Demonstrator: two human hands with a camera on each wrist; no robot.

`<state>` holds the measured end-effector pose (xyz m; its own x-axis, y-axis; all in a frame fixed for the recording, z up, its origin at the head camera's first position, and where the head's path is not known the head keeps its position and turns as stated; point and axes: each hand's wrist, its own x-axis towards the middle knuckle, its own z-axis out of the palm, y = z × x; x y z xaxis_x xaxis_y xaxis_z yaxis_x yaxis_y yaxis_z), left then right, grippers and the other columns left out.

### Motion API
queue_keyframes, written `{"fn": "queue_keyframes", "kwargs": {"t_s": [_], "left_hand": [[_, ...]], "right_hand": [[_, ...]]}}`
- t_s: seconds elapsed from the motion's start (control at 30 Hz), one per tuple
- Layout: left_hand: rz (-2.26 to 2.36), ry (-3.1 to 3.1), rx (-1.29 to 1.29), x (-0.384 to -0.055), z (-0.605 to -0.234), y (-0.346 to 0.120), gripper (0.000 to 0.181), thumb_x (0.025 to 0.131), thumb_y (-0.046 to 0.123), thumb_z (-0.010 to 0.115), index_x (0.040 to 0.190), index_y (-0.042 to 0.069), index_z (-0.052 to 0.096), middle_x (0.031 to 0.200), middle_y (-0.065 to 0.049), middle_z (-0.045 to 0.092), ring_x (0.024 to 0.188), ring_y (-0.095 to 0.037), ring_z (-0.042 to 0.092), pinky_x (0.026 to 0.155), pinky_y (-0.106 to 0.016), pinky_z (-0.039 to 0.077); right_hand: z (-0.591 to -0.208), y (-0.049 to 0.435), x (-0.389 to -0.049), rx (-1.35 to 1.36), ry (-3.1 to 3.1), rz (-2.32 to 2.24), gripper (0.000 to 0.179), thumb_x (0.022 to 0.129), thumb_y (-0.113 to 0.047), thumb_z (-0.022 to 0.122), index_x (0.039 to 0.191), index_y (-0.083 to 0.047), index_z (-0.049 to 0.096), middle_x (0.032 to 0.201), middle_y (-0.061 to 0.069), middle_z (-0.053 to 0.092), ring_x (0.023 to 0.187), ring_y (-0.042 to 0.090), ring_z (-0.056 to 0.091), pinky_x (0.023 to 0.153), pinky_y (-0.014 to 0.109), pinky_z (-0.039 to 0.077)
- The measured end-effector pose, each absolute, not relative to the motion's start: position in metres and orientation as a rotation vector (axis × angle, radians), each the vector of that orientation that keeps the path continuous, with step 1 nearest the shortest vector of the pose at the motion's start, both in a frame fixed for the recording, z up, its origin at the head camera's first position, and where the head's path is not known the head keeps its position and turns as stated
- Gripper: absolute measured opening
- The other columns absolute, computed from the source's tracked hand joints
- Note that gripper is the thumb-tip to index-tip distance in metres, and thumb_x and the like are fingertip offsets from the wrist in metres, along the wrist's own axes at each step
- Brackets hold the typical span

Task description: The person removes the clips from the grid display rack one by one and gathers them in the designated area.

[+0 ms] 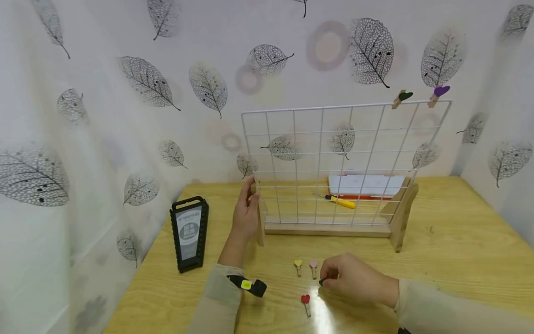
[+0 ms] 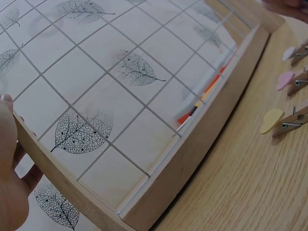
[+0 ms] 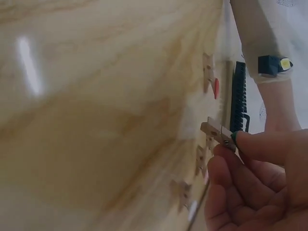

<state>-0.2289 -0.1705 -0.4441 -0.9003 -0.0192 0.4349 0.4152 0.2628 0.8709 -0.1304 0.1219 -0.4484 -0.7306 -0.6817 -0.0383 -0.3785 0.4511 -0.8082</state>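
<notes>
My left hand (image 1: 245, 214) grips the left wooden upright (image 2: 60, 182) of a stand that bears a white wire grid (image 1: 322, 153). Over the table front, my right hand (image 1: 354, 278) pinches a small wooden clothespin (image 3: 217, 133) with a green heart between thumb and fingers. Beside that hand lie a yellow-heart clothespin (image 1: 298, 265) and a pink-heart clothespin (image 1: 314, 266); a red-heart clothespin (image 1: 306, 302) is nearer me. The left wrist view also shows a white-heart clothespin (image 2: 294, 53), which the head view hides. Clipped on the grid's top right are a dark green-heart clothespin (image 1: 401, 97) and a purple-heart one (image 1: 438, 94).
Behind the grid lie a yellow screwdriver (image 1: 344, 202) and a white case (image 1: 363, 184) with a red edge. A black tool holder (image 1: 188, 234) with a grey label lies at the left of the wooden table (image 1: 459, 260). Leaf-patterned curtain hangs behind.
</notes>
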Motion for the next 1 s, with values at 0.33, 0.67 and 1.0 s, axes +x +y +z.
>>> {"fn": "queue_keyframes", "kwargs": {"t_s": [0.33,0.67,1.0], "left_hand": [[-1.69,-2.185,-0.341,-0.228,-0.443,-0.169,0.048,0.11,0.025,0.044,0.156,0.019,0.035,0.138,-0.021,0.052,0.121,-0.041,0.053,0.094,-0.051,0.046],[-1.723,-2.205,-0.3,-0.227,-0.446,-0.17,0.048,0.109,0.021,0.044,0.157,0.018,0.034,0.142,-0.02,0.051,0.124,-0.035,0.051,0.1,-0.053,0.043],[-1.746,-2.218,-0.313,-0.21,-0.419,-0.164,0.049,0.11,0.014,0.042,0.157,0.009,0.032,0.142,-0.029,0.047,0.125,-0.04,0.049,0.101,-0.054,0.042]], "right_hand": [[-0.468,0.114,-0.124,-0.868,2.264,-1.21,0.006,0.094,-0.008,0.071,0.091,-0.013,0.073,0.086,-0.008,0.07,0.077,0.002,0.062,0.067,0.024,0.052],[-0.473,0.114,-0.121,-0.913,2.324,-1.132,0.004,0.094,-0.01,0.071,0.092,-0.013,0.074,0.086,-0.013,0.069,0.08,0.0,0.061,0.07,0.025,0.052],[-0.412,0.137,-0.148,-1.303,2.805,-0.895,0.01,0.096,-0.019,0.07,0.104,-0.013,0.073,0.09,-0.013,0.066,0.077,0.0,0.057,0.064,0.025,0.052]]}}
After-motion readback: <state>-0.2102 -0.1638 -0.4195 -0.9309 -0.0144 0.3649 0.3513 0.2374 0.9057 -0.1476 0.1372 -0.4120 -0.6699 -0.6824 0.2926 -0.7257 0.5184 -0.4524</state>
